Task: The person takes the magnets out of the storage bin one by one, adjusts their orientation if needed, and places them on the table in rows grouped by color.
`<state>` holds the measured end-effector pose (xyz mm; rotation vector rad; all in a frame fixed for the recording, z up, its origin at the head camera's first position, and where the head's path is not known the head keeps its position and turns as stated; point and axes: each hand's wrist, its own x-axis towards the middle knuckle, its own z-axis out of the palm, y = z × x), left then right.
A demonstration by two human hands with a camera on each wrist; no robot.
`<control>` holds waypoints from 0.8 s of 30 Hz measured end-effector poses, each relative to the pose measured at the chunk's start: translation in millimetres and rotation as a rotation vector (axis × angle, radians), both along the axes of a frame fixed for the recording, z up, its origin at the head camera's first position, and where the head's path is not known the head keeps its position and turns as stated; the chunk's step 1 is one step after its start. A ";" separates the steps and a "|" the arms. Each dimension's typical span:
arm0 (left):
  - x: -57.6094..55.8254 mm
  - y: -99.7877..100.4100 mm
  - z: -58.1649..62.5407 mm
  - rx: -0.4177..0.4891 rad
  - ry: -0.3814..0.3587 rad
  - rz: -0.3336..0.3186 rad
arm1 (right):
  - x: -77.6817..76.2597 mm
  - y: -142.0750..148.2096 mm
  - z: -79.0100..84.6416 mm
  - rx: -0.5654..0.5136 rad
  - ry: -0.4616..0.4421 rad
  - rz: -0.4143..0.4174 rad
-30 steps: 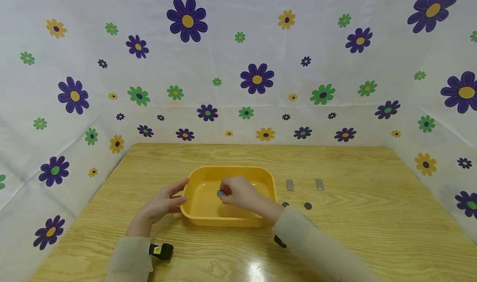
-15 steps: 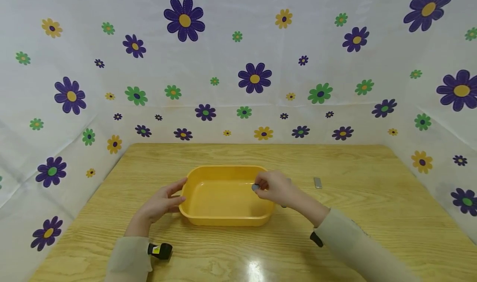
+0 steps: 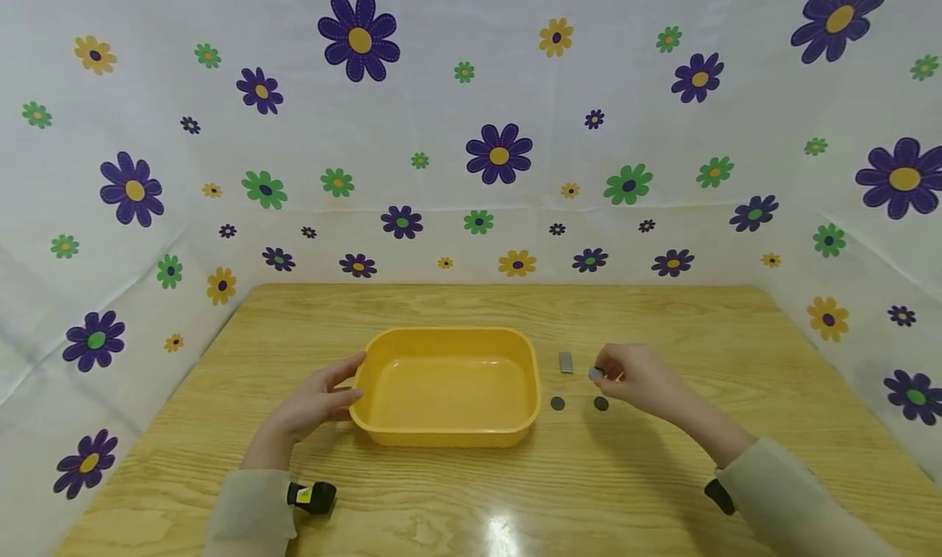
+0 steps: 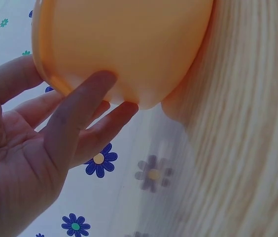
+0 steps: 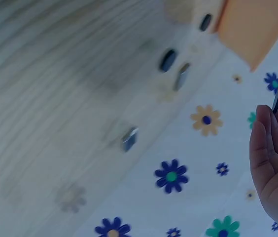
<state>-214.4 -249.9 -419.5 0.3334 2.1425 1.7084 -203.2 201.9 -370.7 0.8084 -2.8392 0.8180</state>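
A yellow plastic tray (image 3: 445, 438) stands on the table. At its left end my left hand (image 3: 312, 406) touches the outer wall with fairly straight fingers; in the left wrist view the thumb lies along the wall (image 4: 129, 44). Right of the tray, my right hand (image 3: 643, 381) pinches a small grey disc (image 3: 596, 373) between thumb and fingers above the table. Below and left of that hand lie two dark round discs, a left one (image 3: 558, 403) and a right one (image 3: 601, 403). A grey rectangular piece (image 3: 566, 362) lies near the tray; a second rectangular piece (image 5: 130, 139) shows in the right wrist view.
The wooden table (image 3: 456, 500) ends at a white flower-print cloth (image 3: 427, 115) that rises behind it and at both sides. Black wrist devices sit at the left cuff (image 3: 250, 500) and the right cuff (image 3: 780, 475).
My right hand has moved right, from above the tray's inside to the small pieces beside it, still pinching the grey disc. My left hand stays at the tray's left end.
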 end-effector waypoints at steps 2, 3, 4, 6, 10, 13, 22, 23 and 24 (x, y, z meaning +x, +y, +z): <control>0.8 -0.3 0.1 0.005 0.002 0.001 | 0.1 9.5 -2.2 0.018 -0.014 -0.014; 1.3 -0.3 0.2 0.007 0.001 0.004 | 0.3 13.6 -3.2 0.024 -0.023 -0.019; 1.7 -0.4 0.1 0.006 0.003 0.002 | 0.4 17.4 -4.3 0.035 -0.033 -0.024; 2.5 -0.2 0.3 0.007 0.002 0.001 | 0.3 23.9 -6.8 0.055 -0.052 -0.036; 2.9 0.0 0.4 0.008 0.003 0.004 | -1.8 34.2 -14.2 0.104 -0.091 -0.076; 2.5 -0.2 0.1 0.009 0.002 0.005 | -4.1 39.4 -20.1 0.149 -0.115 -0.094; 2.6 1.4 3.3 0.006 -0.007 0.005 | -3.1 45.7 -32.4 0.274 -0.140 -0.121; 2.4 1.3 3.3 0.002 -0.005 0.004 | -3.2 46.5 -33.2 0.275 -0.140 -0.117; 2.0 1.1 3.2 -0.002 -0.004 0.001 | -3.5 47.2 -33.8 0.278 -0.140 -0.116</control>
